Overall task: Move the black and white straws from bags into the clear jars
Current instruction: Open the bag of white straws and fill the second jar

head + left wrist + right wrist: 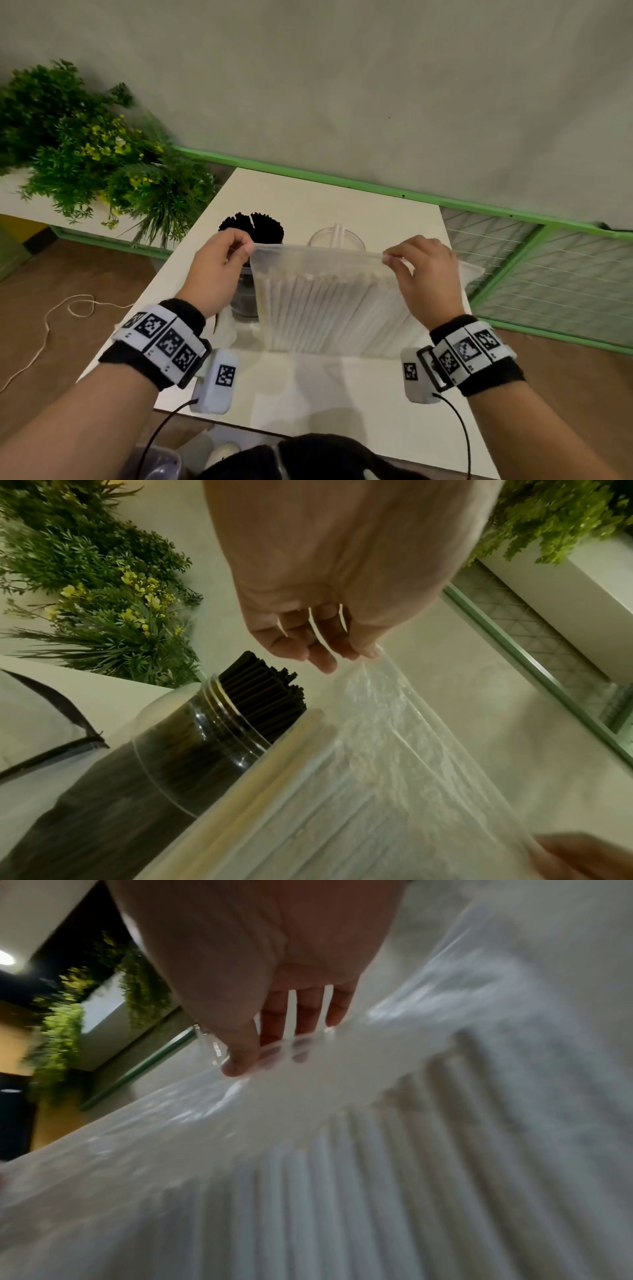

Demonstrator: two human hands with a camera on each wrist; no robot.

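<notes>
Both hands hold the bag [329, 298] of white straws [318, 308] upright over the bench [308, 387]: the left hand [219, 270] pinches one top corner, the right hand [424, 277] the other, before two jars.

1. Your head camera looks forward and down over the table [342, 394] from above.
2. Your left wrist camera faces along the palm, close to the bag [394, 777].
3. Your right wrist camera sits nearer still; both share that bag.
</notes>
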